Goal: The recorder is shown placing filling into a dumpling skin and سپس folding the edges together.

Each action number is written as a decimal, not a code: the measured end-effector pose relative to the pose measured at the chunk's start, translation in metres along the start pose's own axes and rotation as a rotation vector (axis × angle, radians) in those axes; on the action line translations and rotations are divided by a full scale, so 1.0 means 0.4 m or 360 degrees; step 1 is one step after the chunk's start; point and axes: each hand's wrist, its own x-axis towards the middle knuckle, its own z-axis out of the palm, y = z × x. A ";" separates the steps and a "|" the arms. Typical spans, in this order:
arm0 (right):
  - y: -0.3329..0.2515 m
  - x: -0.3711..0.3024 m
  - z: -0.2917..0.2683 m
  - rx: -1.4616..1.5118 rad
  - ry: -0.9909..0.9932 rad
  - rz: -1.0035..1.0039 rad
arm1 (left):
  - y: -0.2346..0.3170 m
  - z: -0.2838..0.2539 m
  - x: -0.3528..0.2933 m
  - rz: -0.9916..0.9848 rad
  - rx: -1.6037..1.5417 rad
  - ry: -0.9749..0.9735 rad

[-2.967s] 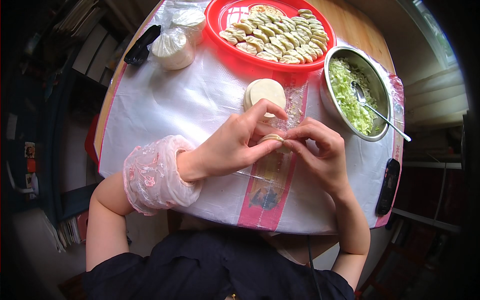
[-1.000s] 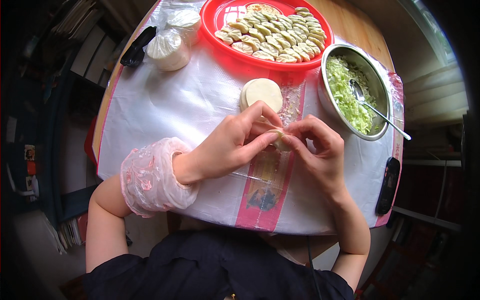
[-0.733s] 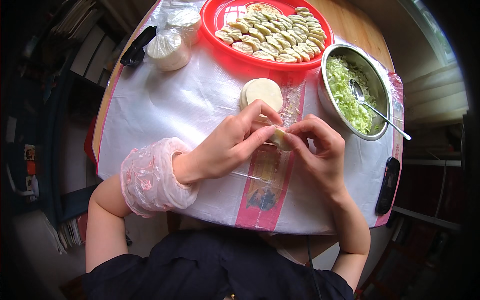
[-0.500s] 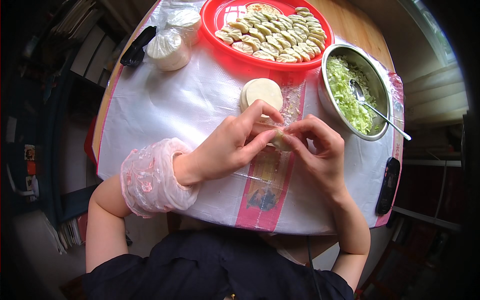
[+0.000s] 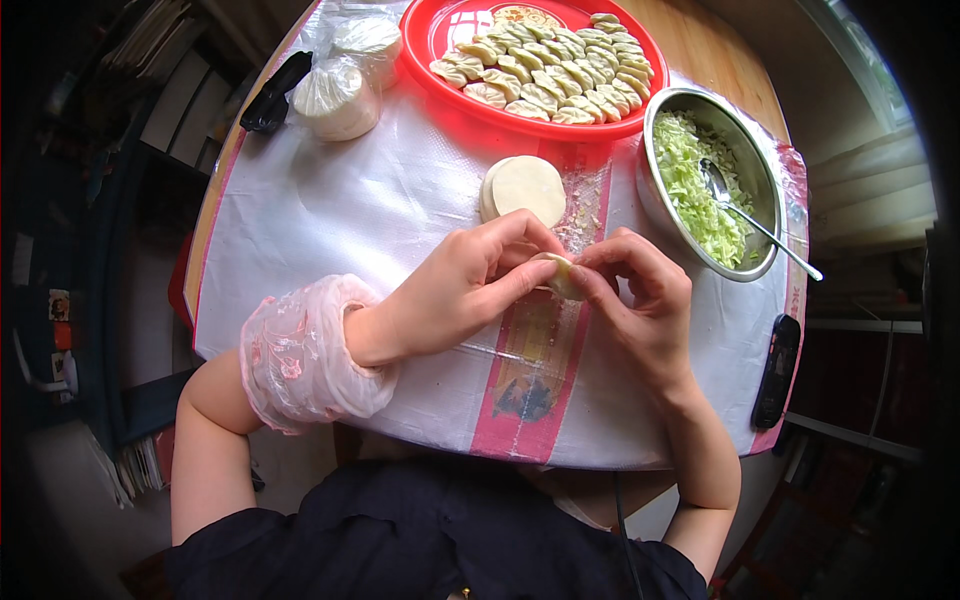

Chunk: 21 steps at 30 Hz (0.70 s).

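Between the fingertips of both hands is a small pale dumpling, held above the table and partly hidden by the fingers. My left hand pinches its left side with thumb and forefinger. On its right side, my right hand grips the dough edge the same way. Just beyond my hands lies a stack of round dough wrappers. A steel bowl of chopped green cabbage stands to the right, a metal spoon resting in it with its handle over the rim.
At the far side a red tray bears several rows of finished dumplings. Plastic-wrapped wrapper stacks and a black object sit at the far left. Another black device lies near the right edge of the plastic-covered table.
My left fingers have shifted slightly along the dumpling's edge, and more of the dumpling shows between my hands. Both hands keep their pinch; the other things have stayed in place.
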 end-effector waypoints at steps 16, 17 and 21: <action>-0.018 -0.002 0.003 -0.0108 -0.0069 0.0078 | -0.003 0.002 -0.003 0.0241 0.0422 0.0051; -0.019 -0.002 0.004 -0.0069 -0.0049 0.0114 | -0.005 0.004 -0.003 0.0240 0.0422 0.0051; -0.021 0.004 -0.007 -0.0193 -0.0123 -0.0004 | -0.005 0.004 -0.005 0.0225 0.0366 0.0067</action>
